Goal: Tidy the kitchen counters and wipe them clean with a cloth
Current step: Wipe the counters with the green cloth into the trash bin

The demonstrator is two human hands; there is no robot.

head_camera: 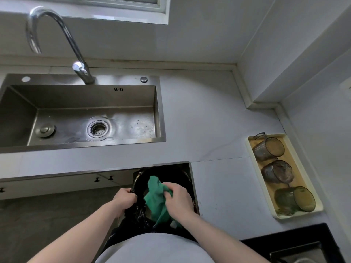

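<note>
A green cloth (155,198) hangs bunched over the open mouth of a black bin bag (139,186), which sits in a cut-out at the front edge of the pale counter (209,120). My right hand (177,200) grips the cloth, fingers curled round it. My left hand (124,199) holds the bag's left rim, pulling it open. The lower part of the bag is hidden behind my arms and body.
A steel sink (79,114) with a drain strainer and a curved tap (57,35) lies at the left. A cream tray (281,175) holds three glass mugs on their sides at the right. A black hob corner (296,247) shows at the bottom right.
</note>
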